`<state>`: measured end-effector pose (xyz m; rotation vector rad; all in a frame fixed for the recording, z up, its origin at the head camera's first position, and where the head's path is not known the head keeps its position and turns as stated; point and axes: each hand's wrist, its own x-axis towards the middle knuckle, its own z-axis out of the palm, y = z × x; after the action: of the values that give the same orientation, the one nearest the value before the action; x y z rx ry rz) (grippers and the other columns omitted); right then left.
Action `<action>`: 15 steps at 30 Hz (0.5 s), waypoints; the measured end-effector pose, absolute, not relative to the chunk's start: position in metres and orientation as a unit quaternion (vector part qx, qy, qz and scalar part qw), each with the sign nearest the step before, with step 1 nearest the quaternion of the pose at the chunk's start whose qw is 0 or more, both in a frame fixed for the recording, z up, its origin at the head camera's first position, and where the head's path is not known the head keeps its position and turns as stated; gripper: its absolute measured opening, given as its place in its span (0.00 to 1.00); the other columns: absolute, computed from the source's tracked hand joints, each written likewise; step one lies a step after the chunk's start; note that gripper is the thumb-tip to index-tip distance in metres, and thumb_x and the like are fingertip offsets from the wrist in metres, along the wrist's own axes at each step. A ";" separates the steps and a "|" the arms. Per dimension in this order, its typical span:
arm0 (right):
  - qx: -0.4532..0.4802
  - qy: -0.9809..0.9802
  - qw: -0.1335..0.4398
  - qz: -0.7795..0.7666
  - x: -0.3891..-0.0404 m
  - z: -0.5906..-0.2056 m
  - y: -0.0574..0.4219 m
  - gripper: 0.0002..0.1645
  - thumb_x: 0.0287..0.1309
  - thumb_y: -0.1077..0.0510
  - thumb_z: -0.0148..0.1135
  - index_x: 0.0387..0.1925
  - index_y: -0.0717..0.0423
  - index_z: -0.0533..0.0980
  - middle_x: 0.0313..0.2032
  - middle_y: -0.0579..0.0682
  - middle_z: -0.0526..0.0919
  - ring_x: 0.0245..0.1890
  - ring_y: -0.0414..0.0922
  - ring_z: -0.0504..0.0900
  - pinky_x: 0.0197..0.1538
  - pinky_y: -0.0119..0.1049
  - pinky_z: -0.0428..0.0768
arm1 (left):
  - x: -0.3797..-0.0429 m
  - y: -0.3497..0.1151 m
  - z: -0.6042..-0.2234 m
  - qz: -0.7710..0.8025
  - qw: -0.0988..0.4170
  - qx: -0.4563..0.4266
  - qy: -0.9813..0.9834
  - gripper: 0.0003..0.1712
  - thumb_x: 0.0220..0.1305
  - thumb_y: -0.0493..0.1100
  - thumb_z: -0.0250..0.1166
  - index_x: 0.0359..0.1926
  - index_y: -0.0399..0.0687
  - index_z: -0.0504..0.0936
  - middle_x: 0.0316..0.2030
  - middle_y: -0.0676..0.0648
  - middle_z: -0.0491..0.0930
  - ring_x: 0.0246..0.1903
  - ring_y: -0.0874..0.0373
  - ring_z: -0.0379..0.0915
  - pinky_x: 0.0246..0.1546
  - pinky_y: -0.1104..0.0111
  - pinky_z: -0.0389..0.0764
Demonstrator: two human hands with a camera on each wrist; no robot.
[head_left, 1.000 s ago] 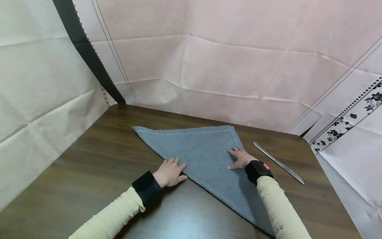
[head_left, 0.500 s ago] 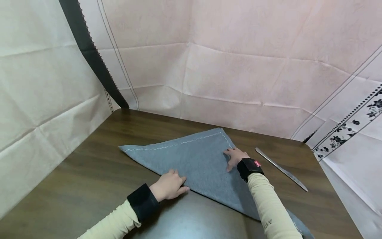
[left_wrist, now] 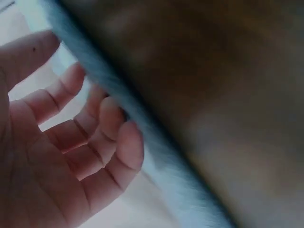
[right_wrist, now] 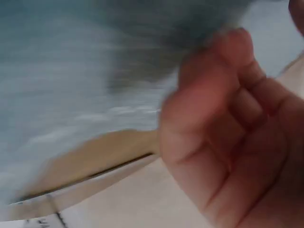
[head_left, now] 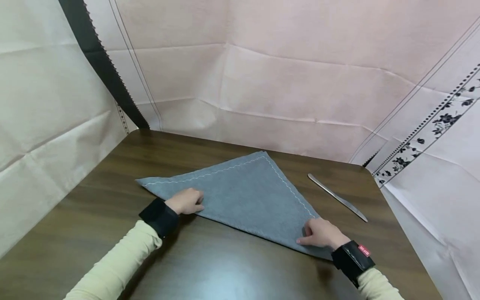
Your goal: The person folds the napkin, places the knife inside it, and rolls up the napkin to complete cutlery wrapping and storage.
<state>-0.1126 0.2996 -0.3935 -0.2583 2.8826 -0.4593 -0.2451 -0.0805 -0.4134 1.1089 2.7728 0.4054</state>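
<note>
A grey-blue cloth napkin (head_left: pixel 240 196) lies folded into a triangle on the wooden table, white stitching along its two upper edges. Its folded edge faces me. My left hand (head_left: pixel 185 201) is at that fold on the left side, fingers loosely bent over the cloth. In the left wrist view, the fingertips of the left hand (left_wrist: pixel 80 133) are right at the fold (left_wrist: pixel 128 104), thumb apart from them. Near the right corner, my right hand (head_left: pixel 320 233) rests over the cloth with bent fingers. The right wrist view is blurred; there the right hand (right_wrist: pixel 223 114) overlaps the cloth (right_wrist: pixel 57 85).
A silver table knife (head_left: pixel 337 197) lies slanted on the table to the right of the cloth. The dark wooden table (head_left: pixel 93 216) has rounded back corners. Pale hanging sheets (head_left: pixel 270 83) close it in behind and at the sides.
The right hand has come down along the cloth's right edge toward its near corner. The left hand has moved left along the fold. The cloth has turned, its top corner shifting left.
</note>
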 end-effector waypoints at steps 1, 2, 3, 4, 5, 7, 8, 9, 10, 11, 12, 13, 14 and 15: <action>-0.099 0.976 0.109 -0.161 -0.112 -0.397 0.304 0.24 0.43 0.47 0.70 0.12 0.52 0.65 0.13 0.39 0.60 0.15 0.35 0.59 0.20 0.29 0.56 | -0.246 -0.086 -0.415 0.139 0.066 0.365 0.918 0.15 0.57 0.42 0.64 0.23 0.46 0.66 0.20 0.51 0.61 0.21 0.60 0.56 0.25 0.69 0.60; -0.112 0.974 0.108 -0.167 -0.111 -0.401 0.308 0.25 0.43 0.46 0.70 0.13 0.52 0.64 0.14 0.39 0.59 0.15 0.35 0.58 0.21 0.29 0.56 | -0.246 -0.091 -0.416 0.145 0.070 0.363 0.918 0.15 0.56 0.43 0.65 0.24 0.46 0.66 0.21 0.51 0.61 0.22 0.59 0.56 0.26 0.69 0.59; -0.126 0.971 0.105 -0.175 -0.111 -0.404 0.312 0.25 0.43 0.46 0.70 0.14 0.53 0.64 0.14 0.39 0.59 0.16 0.34 0.58 0.21 0.29 0.56 | -0.245 -0.095 -0.416 0.151 0.068 0.366 0.916 0.15 0.56 0.44 0.65 0.25 0.46 0.65 0.22 0.51 0.60 0.22 0.59 0.56 0.26 0.68 0.59; -0.142 0.968 0.099 -0.182 -0.112 -0.407 0.315 0.25 0.43 0.46 0.70 0.14 0.53 0.63 0.15 0.38 0.59 0.16 0.34 0.57 0.21 0.28 0.56 | -0.244 -0.097 -0.417 0.158 0.070 0.366 0.914 0.16 0.56 0.44 0.65 0.26 0.46 0.65 0.22 0.51 0.60 0.23 0.58 0.56 0.27 0.68 0.59; -0.157 0.966 0.089 -0.186 -0.113 -0.410 0.318 0.25 0.43 0.46 0.69 0.15 0.53 0.63 0.15 0.38 0.58 0.16 0.33 0.56 0.21 0.28 0.55 | -0.242 -0.099 -0.416 0.163 0.072 0.366 0.913 0.16 0.55 0.45 0.66 0.26 0.46 0.65 0.22 0.51 0.60 0.23 0.58 0.56 0.27 0.67 0.60; -0.162 0.964 0.084 -0.191 -0.113 -0.412 0.321 0.25 0.44 0.46 0.69 0.16 0.54 0.63 0.15 0.38 0.58 0.16 0.33 0.57 0.21 0.28 0.56 | -0.237 -0.102 -0.413 0.169 0.087 0.364 0.912 0.16 0.55 0.45 0.66 0.27 0.44 0.65 0.23 0.50 0.60 0.23 0.57 0.56 0.27 0.67 0.59; -0.163 0.963 0.087 -0.195 -0.113 -0.411 0.322 0.25 0.44 0.45 0.69 0.16 0.54 0.64 0.15 0.38 0.59 0.16 0.33 0.57 0.21 0.28 0.56 | -0.236 -0.102 -0.413 0.167 0.095 0.363 0.912 0.17 0.55 0.45 0.66 0.27 0.44 0.65 0.23 0.50 0.60 0.24 0.57 0.55 0.27 0.67 0.59; -0.164 0.962 0.090 -0.198 -0.112 -0.411 0.323 0.25 0.44 0.45 0.69 0.17 0.54 0.64 0.16 0.38 0.59 0.16 0.33 0.57 0.21 0.28 0.56 | -0.234 -0.102 -0.412 0.166 0.102 0.362 0.911 0.17 0.54 0.45 0.66 0.27 0.44 0.65 0.23 0.50 0.60 0.24 0.57 0.55 0.27 0.67 0.59; -0.165 0.961 0.094 -0.200 -0.111 -0.411 0.324 0.25 0.44 0.45 0.69 0.17 0.54 0.64 0.16 0.38 0.59 0.16 0.33 0.57 0.21 0.28 0.57 | -0.232 -0.102 -0.412 0.164 0.113 0.356 0.913 0.17 0.54 0.45 0.66 0.27 0.44 0.66 0.23 0.50 0.60 0.24 0.57 0.56 0.27 0.67 0.59; -0.165 0.960 0.098 -0.201 -0.111 -0.411 0.325 0.25 0.44 0.44 0.69 0.17 0.54 0.64 0.16 0.38 0.60 0.17 0.33 0.58 0.22 0.28 0.57 | -0.230 -0.102 -0.413 0.161 0.122 0.352 0.914 0.17 0.54 0.46 0.67 0.28 0.45 0.66 0.23 0.50 0.60 0.24 0.57 0.56 0.27 0.67 0.59; -0.165 0.959 0.103 -0.204 -0.110 -0.412 0.326 0.25 0.44 0.44 0.69 0.17 0.54 0.65 0.16 0.39 0.60 0.17 0.33 0.58 0.22 0.28 0.57 | -0.229 -0.102 -0.413 0.156 0.129 0.350 0.915 0.17 0.54 0.46 0.67 0.28 0.45 0.66 0.24 0.49 0.61 0.25 0.57 0.56 0.27 0.67 0.60; -0.165 0.958 0.109 -0.207 -0.109 -0.412 0.327 0.25 0.43 0.44 0.69 0.17 0.54 0.65 0.16 0.39 0.60 0.17 0.33 0.58 0.22 0.28 0.57 | -0.227 -0.102 -0.413 0.153 0.138 0.346 0.915 0.17 0.54 0.46 0.67 0.28 0.45 0.66 0.24 0.49 0.61 0.25 0.56 0.57 0.27 0.67 0.60; -0.165 0.957 0.113 -0.211 -0.107 -0.412 0.328 0.25 0.43 0.44 0.69 0.18 0.54 0.65 0.16 0.39 0.60 0.17 0.33 0.59 0.22 0.28 0.58 | -0.225 -0.101 -0.413 0.152 0.144 0.342 0.916 0.17 0.54 0.46 0.67 0.28 0.45 0.66 0.24 0.49 0.62 0.25 0.56 0.57 0.28 0.66 0.61; -0.167 0.956 0.116 -0.213 -0.106 -0.412 0.329 0.25 0.43 0.44 0.69 0.18 0.54 0.65 0.17 0.39 0.60 0.17 0.33 0.59 0.22 0.28 0.58 | -0.223 -0.101 -0.413 0.152 0.148 0.341 0.916 0.17 0.53 0.46 0.67 0.28 0.45 0.66 0.24 0.49 0.62 0.26 0.56 0.58 0.28 0.66 0.61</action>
<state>-0.1059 0.3294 -0.4120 -0.4877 2.7995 -0.6248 -0.2234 -0.1010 -0.4133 0.9821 2.6348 0.4362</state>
